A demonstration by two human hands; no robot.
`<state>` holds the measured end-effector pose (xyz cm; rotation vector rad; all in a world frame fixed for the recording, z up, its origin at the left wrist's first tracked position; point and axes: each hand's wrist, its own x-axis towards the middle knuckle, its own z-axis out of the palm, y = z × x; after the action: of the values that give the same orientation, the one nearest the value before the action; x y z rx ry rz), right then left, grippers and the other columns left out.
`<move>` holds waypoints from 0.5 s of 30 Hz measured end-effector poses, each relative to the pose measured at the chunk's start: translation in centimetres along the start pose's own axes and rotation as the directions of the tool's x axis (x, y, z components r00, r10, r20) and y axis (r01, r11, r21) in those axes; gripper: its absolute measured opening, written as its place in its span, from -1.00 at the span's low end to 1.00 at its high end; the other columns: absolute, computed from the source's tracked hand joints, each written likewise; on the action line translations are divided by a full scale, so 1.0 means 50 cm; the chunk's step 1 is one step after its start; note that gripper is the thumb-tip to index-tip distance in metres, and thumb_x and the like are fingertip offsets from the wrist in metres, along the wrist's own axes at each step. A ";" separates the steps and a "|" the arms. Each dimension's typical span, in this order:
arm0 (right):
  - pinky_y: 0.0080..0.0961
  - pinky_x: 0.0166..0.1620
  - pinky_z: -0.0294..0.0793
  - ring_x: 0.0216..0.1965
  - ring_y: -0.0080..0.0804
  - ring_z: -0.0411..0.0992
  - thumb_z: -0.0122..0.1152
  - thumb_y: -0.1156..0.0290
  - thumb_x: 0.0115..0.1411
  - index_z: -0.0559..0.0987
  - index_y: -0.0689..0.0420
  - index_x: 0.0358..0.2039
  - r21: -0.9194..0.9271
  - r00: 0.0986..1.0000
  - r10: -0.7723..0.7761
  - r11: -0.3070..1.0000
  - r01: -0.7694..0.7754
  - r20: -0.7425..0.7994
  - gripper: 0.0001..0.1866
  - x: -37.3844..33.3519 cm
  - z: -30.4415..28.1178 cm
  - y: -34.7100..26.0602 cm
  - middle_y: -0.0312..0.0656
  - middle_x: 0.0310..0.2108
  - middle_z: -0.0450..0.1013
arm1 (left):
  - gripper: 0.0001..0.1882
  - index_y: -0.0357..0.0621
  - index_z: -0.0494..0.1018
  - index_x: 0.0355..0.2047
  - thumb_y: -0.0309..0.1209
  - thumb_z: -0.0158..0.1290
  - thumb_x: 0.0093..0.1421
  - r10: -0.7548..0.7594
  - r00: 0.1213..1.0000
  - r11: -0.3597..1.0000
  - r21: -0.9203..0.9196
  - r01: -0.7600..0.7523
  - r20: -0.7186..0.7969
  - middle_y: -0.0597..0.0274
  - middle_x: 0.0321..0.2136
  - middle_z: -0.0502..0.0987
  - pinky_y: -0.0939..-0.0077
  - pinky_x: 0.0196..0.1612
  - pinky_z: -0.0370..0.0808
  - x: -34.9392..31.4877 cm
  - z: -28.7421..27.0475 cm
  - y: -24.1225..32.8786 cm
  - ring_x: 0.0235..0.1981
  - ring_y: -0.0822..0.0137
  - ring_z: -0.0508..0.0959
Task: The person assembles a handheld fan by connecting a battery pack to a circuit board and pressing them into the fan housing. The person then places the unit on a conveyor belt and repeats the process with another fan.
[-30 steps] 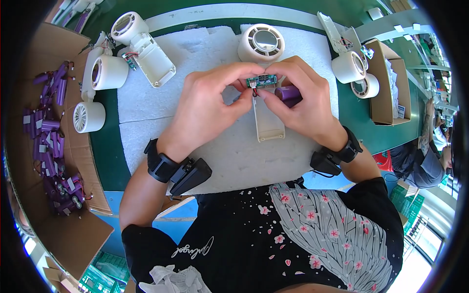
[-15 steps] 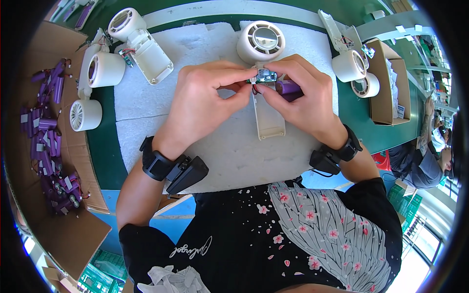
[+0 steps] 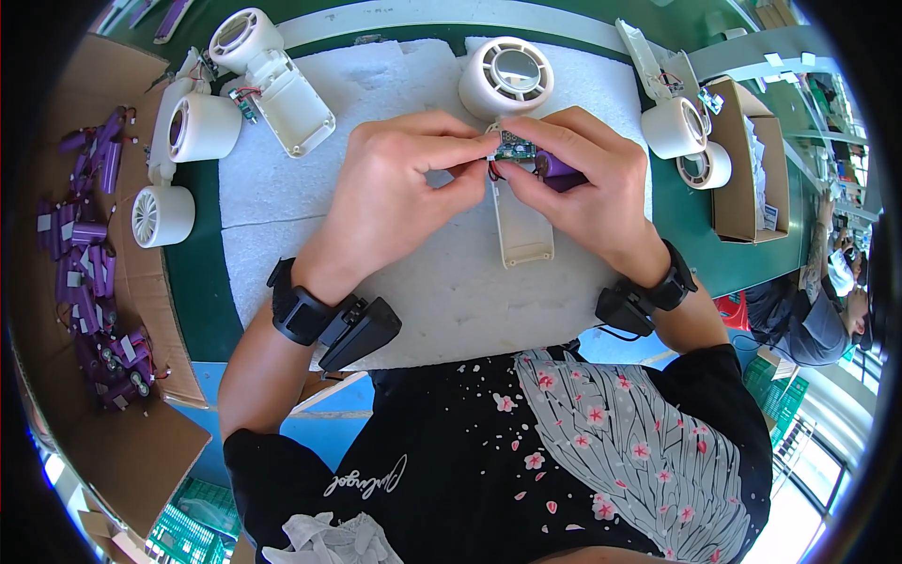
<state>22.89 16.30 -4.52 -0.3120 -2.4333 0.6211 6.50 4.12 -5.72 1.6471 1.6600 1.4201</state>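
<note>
The circuit board (image 3: 516, 148) has tipped between the fingertips since a second ago, its lit-digit display turned out of clear view. Small and green, with red and black wires (image 3: 496, 170) at its left end, it sits above the top of an open white handle shell (image 3: 526, 235). The left hand (image 3: 404, 174) pinches its left end; the right hand (image 3: 601, 174) pinches its right side, a purple battery cell (image 3: 558, 170) tucked in the palm. The left cardboard box (image 3: 122, 451) holds many purple cells (image 3: 89, 301); the right cardboard box (image 3: 731, 179) holds whitish pieces, too unclear to name.
</note>
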 end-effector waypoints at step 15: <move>-0.70 -0.42 0.41 -0.52 -0.58 0.43 0.42 0.50 -0.06 0.63 0.18 -0.27 0.109 0.977 0.213 0.971 -0.215 0.026 -0.72 0.005 0.005 -0.017 -0.24 -0.44 0.51 | -0.64 -0.28 0.46 -0.11 -0.67 0.12 0.03 -0.056 0.998 0.994 -0.096 0.054 -0.018 0.17 -0.33 0.56 0.57 -0.33 0.52 -0.004 0.021 -0.002 -0.39 0.41 0.58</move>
<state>22.49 15.58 -4.17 -0.5301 -2.3855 0.8526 7.39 4.36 -6.30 1.5281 1.6093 1.4707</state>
